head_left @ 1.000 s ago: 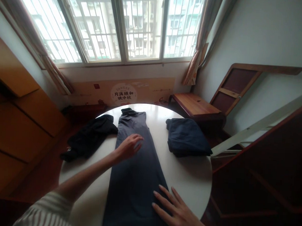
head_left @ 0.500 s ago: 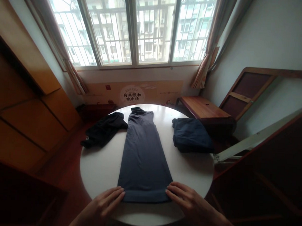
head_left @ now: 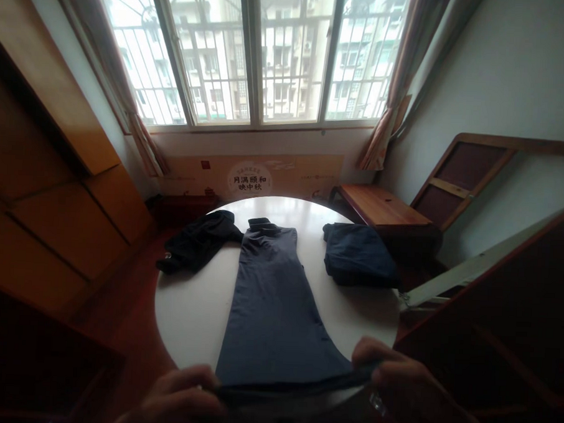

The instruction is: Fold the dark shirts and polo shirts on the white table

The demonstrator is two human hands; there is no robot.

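A dark blue-grey garment [head_left: 277,311], folded into a long strip, lies across the round white table [head_left: 184,313], with what looks like a collar at its far end. My left hand [head_left: 180,391] pinches its near edge at the left corner. On the right corner, my right hand [head_left: 396,378] is closed too, thumb and fingers pressed on the cloth. Between both hands the edge is stretched taut and lifted off the tabletop. Both hands are slightly blurred. Something small and shiny shows under my right hand.
A crumpled black garment [head_left: 201,242] lies on the table's left, reaching the strip. At the right sits a folded navy garment [head_left: 359,255]. Beyond are a low wooden table [head_left: 385,205], a barred window [head_left: 289,56] and wooden cabinets [head_left: 51,239] on the left.
Both hands have taken hold of the near edge, raised it and drawn it toward me. My right hand has moved outward. The garment's far end has slid nearer.
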